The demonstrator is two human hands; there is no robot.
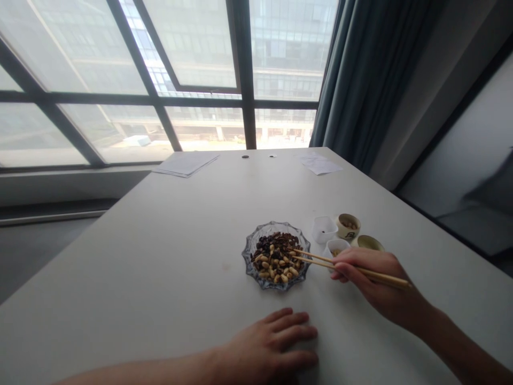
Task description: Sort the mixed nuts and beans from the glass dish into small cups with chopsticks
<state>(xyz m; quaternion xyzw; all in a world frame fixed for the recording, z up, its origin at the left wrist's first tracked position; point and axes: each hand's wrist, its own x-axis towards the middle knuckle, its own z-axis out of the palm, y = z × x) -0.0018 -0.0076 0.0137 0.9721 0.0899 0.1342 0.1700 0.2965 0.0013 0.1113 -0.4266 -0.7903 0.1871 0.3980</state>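
We log 2 bare hands. Left hand (268, 342): palm down, flat, left fingers (296, 332) spread, left forearm (148, 371) low from the frame's lower left. Right hand (379, 283): raised, wrist bent, right fingers (344, 267) curled in a pinch grip, right forearm (460, 345) from the lower right.

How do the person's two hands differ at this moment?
The left hand lies flat and empty on the white table, while the right hand is curled around a pair of wooden chopsticks. The left hand sits nearer the camera, in front of the glass dish; the right hand comes in from the side, its chopstick tips over the peanuts in the dish. Both hands are bare.
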